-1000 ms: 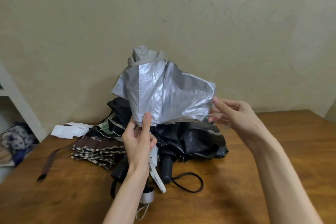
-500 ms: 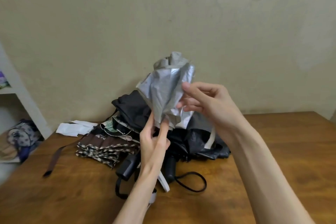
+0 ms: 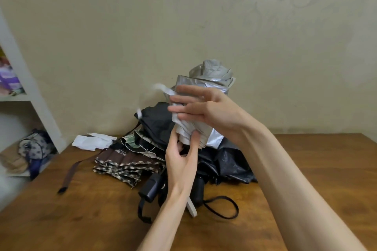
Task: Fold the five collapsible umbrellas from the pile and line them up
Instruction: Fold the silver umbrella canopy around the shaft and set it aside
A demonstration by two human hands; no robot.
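I hold a silver collapsible umbrella (image 3: 212,79) upright above the pile, its canopy gathered into a tight roll. My left hand (image 3: 181,161) grips the roll's lower end. My right hand (image 3: 204,108) lies across the middle of the roll with fingers stretched out, and the white closing strap (image 3: 163,88) runs out from under them, blurred, to the left. Behind and below lie a black umbrella (image 3: 157,122), a brown patterned umbrella (image 3: 126,163) and another black canopy (image 3: 230,163). Two black handles (image 3: 151,187) (image 3: 197,189) point toward me.
The wooden table (image 3: 81,220) stands against a beige wall. A white folded paper (image 3: 89,141) lies at the back left, and a brown strap (image 3: 69,175) trails from the patterned umbrella. A white shelf (image 3: 30,87) and a bag (image 3: 34,146) are beyond the left edge.
The spread silver canopy has been gathered into a tight roll. My right hand moved from its right edge across the roll, and the strap swung from hanging down to the left.
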